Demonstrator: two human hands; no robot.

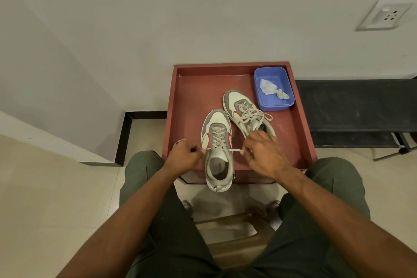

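Observation:
Two white, grey and red sneakers lie on a red-brown tray-topped stand [194, 88]. The near sneaker [217, 149] points away from me, its heel hanging over the front edge. My left hand [184, 156] pinches the left end of its lace [204, 150] beside the shoe. On the other side my right hand [262, 153] pinches the right end of the lace [235, 150], so the lace runs taut across the shoe's opening. The second sneaker [243, 113] lies behind and to the right, with its laces tied; my right hand hides its heel.
A blue plastic tub [274, 88] holding crumpled white tissue sits in the tray's far right corner. A dark bench [356, 108] stands to the right against the wall. My knees flank the stand's front. A wall socket [383, 16] is at the upper right.

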